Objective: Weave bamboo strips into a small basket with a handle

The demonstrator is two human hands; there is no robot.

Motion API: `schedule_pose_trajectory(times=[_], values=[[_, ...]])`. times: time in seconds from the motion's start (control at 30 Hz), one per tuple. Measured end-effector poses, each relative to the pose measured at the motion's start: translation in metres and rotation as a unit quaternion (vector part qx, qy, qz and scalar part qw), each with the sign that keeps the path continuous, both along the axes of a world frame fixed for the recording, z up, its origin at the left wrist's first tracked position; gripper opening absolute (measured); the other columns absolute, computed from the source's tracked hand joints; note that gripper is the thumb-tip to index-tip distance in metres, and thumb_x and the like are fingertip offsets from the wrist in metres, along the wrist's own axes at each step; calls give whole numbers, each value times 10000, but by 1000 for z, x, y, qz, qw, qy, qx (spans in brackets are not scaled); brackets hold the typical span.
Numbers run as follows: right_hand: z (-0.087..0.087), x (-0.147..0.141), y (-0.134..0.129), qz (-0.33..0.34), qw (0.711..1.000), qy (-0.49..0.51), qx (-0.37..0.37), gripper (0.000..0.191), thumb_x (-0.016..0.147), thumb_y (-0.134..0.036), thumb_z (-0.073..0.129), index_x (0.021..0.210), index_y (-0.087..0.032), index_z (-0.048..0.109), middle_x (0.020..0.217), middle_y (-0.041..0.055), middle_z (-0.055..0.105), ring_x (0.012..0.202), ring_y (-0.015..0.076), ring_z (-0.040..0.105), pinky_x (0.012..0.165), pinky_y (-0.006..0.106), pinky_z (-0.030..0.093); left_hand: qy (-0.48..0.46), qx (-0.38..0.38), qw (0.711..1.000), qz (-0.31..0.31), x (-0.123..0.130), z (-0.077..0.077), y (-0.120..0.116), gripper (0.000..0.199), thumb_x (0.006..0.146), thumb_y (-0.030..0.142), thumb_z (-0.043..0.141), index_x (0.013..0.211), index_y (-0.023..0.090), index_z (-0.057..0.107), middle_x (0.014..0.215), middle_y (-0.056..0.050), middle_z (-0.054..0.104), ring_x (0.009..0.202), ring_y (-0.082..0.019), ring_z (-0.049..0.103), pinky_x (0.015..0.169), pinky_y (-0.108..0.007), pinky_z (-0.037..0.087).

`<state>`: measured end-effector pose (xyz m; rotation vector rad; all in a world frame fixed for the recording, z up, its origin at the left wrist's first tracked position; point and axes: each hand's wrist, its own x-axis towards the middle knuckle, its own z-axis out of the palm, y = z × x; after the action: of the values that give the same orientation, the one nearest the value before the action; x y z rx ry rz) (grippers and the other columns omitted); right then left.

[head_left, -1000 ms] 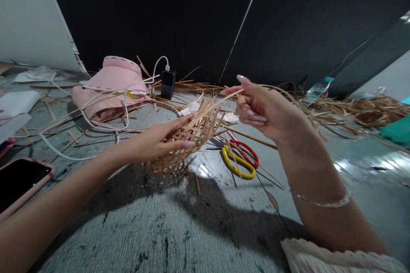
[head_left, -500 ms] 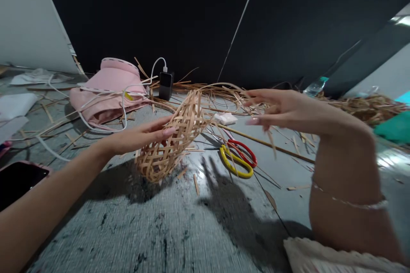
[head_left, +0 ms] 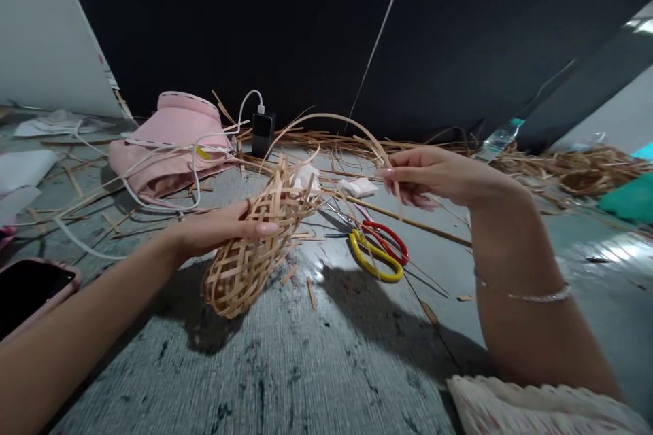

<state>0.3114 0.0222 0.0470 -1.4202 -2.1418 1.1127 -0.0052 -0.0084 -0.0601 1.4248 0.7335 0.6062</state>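
Over the floor (head_left: pixel 286 367), left hand (head_left: pixel 219 228): fingers (head_left: pixel 265 228) curve around light, springy woven basket (head_left: pixel 237 279), holding its side.
Right hand (head_left: pixel 439 177): fingers (head_left: pixel 403 173) pinch thin, flexible strip (head_left: pixel 326 115).

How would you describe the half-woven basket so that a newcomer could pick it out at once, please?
On the grey surface, in front of the pink fabric bundle, the left hand holds a basket of woven tan strips. Unlike the loose strips scattered nearby, it is a rounded, open lattice with unfinished ends sticking up.

Open floor (head_left: pixel 316 360) is stretching along the near edge; scissors (head_left: pixel 377 255) are blocking the middle, a phone (head_left: pixel 30 292) the left.
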Motion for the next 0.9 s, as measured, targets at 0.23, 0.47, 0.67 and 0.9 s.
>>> schedule_pose_trajectory(times=[0.23, 0.47, 0.67, 0.9], values=[[-7, -40, -18, 25, 984, 164, -57, 297, 678, -405, 780, 675, -170, 599, 575, 24, 672, 427, 112, 605, 413, 231, 519, -61, -42, 996, 55, 15, 3, -3, 563, 747, 469, 678, 1219, 189, 553, 1093, -113, 688, 1011, -272, 646, 838, -333, 543], [-26, -71, -27, 22, 970, 241, 15, 304, 733, -412, 741, 730, -167, 562, 602, -4, 663, 457, 101, 631, 458, 209, 557, -77, -25, 994, 78, 16, 3, 4, 507, 833, 494, 564, 1260, 221, 549, 1177, -107, 656, 1079, -271, 617, 931, -364, 507], [-28, -75, -31, 17, 964, 261, 41, 322, 729, -442, 735, 747, -176, 553, 605, -20, 645, 457, 96, 619, 463, 219, 564, -126, -64, 989, 48, 17, 2, 2, 417, 854, 434, 564, 1227, 250, 588, 1093, -88, 690, 1033, -254, 638, 962, -397, 476], [-25, -79, -38, 21, 968, 249, 34, 316, 732, -428, 735, 718, -171, 551, 593, -14, 644, 449, 102, 618, 463, 230, 563, -117, -77, 990, 31, 18, 6, 0, 393, 822, 494, 594, 1129, 252, 637, 1063, -74, 702, 977, -243, 657, 885, -366, 518]])
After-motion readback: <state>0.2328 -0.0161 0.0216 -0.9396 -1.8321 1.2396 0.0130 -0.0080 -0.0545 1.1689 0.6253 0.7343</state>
